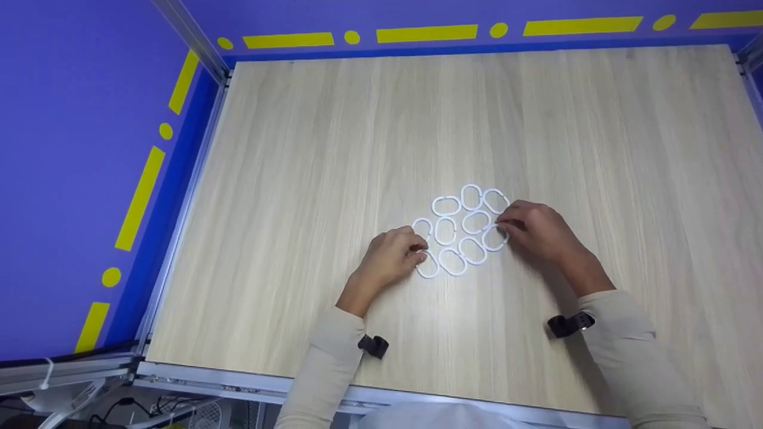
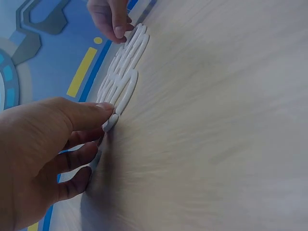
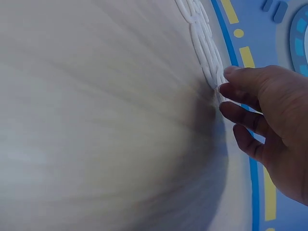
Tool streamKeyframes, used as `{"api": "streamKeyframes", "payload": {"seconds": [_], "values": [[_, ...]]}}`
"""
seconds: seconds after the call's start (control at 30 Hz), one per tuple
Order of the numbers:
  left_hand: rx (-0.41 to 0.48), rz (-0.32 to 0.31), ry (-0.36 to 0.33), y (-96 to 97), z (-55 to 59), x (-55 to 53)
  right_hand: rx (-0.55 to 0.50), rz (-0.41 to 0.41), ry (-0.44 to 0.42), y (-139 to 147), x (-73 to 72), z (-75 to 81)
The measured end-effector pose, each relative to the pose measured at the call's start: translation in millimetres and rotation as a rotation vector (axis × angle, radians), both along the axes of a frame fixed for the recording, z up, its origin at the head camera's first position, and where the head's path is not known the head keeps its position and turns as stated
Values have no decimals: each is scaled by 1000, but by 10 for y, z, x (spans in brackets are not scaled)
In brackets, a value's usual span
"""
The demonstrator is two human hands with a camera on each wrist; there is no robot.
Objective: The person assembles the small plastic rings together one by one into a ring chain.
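Note:
Several white oval plastic rings, each with a small gap, lie flat in a close cluster on the wooden table. My left hand is at the cluster's left end. Its thumb and forefinger pinch the near-left ring, and in the left wrist view the thumb lies over that ring's end. On the other side, my right hand has thumb and forefinger together at the near-right ring, where it meets the far-right ring. The fingers partly cover these rings. In the middle sits another ring.
The pale wooden table stretches out around the rings. Blue walls with yellow markings border its left and far sides. A metal rail runs along the near edge. Black wrist devices sit at both sleeves.

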State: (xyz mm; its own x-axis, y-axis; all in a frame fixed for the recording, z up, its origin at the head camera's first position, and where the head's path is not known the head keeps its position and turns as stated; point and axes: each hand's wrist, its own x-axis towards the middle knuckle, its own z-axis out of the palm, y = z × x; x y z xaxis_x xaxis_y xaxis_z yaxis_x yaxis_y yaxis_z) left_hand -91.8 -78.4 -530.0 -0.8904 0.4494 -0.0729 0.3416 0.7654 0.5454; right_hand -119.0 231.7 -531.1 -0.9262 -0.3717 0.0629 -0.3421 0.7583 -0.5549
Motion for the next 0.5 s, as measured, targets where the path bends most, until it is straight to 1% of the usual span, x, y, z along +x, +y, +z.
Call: {"api": "streamKeyframes", "payload": {"seconds": [0.27,0.4,0.5], "values": [[-17,-1,-45,18,22,-27,69,36,-41,-86,-46,15],[-17,-12,-68,8,29,-38,101,52,-34,-96,-53,20],[-27,-34,-64,6,27,-41,120,66,-19,-83,-60,30]]}}
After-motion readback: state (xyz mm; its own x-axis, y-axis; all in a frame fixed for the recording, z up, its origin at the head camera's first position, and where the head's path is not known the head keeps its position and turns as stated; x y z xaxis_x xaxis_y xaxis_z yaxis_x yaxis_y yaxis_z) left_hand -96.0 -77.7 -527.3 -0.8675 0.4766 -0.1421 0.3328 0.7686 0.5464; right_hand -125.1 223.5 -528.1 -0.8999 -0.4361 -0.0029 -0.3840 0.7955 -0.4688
